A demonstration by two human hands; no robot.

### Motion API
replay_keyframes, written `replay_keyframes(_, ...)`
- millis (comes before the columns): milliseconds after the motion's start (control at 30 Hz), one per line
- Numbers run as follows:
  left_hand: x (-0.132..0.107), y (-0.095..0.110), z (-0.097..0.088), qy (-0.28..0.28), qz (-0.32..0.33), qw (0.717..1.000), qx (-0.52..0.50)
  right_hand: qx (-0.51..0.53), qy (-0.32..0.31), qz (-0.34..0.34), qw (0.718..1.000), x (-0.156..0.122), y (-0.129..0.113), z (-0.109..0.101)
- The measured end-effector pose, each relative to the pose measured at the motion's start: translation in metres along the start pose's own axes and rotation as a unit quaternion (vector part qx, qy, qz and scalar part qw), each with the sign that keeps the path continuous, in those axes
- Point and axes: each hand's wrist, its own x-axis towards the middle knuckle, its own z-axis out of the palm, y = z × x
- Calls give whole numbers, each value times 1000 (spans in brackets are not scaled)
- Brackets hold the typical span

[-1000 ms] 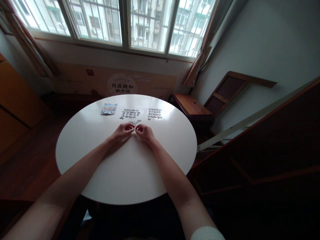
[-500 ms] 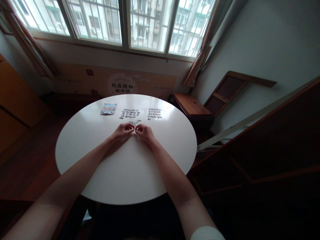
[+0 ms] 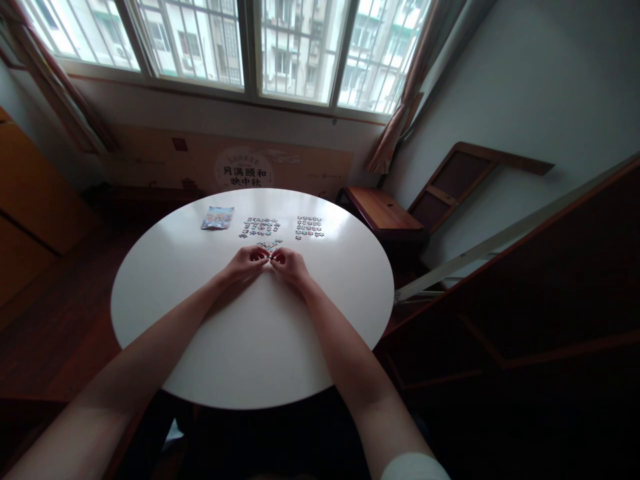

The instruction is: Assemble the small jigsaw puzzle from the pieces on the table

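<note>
On the round white table (image 3: 200, 320), my left hand (image 3: 245, 262) and my right hand (image 3: 291, 263) meet fingertip to fingertip near the middle. Both pinch small jigsaw pieces between thumb and fingers; the pieces are too small to make out in detail. Just beyond the fingertips lies a small cluster of loose puzzle pieces (image 3: 270, 245). Farther back are two groups of pieces laid out in rows, a left group (image 3: 259, 227) and a right group (image 3: 309, 227). A small colourful picture card (image 3: 218, 217) lies at the back left.
A wooden bench (image 3: 383, 212) stands past the table's right edge. A cardboard panel with printed characters (image 3: 245, 170) leans under the window. Dark wooden boards (image 3: 525, 267) slant along the right side. A wooden cabinet (image 3: 30, 193) is at the left.
</note>
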Motion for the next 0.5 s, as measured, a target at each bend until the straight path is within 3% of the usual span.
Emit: replay_keyframes(500, -1, 4, 0, -2, 0, 1000, -2, -3, 0, -4, 1000, 0, 0, 0)
